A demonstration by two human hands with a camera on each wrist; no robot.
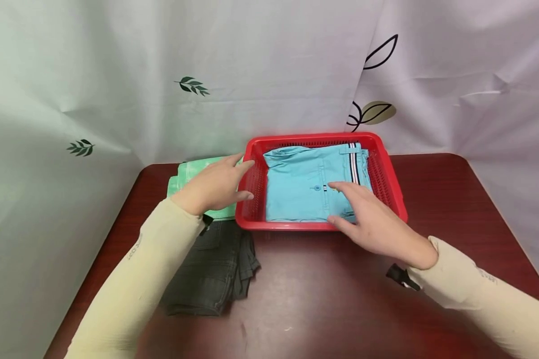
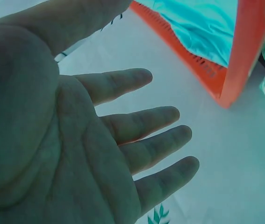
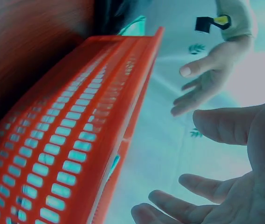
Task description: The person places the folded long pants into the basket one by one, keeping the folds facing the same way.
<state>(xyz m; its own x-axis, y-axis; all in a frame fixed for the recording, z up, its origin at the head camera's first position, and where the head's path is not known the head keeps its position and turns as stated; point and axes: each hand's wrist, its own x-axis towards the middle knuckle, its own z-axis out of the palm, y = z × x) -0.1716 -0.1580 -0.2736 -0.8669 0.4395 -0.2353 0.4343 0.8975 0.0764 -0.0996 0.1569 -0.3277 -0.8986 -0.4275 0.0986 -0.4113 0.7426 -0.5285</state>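
Observation:
A pair of folded light-blue trousers [image 1: 296, 184] lies in a red plastic basket [image 1: 314, 226], its striped waistband toward the right. My left hand [image 1: 217, 182] hovers by the basket's left rim, fingers spread and nearly straight; the left wrist view shows its bare palm [image 2: 76, 154] with nothing in it. Over the front right of the basket is my right hand [image 1: 373, 219], thumb and fingers apart and holding nothing. In the right wrist view that hand [image 3: 235, 177] appears beside the basket's slotted wall [image 3: 71, 140], with the left hand [image 3: 211, 74] beyond.
Left of the basket lies a folded mint-green garment [image 1: 197, 167], partly hidden by the left hand. Folded dark grey trousers [image 1: 206, 274] lie in front of it. All rest on a dark red wooden table [image 1: 305, 299], backed by a pale leaf-print curtain [image 1: 269, 65].

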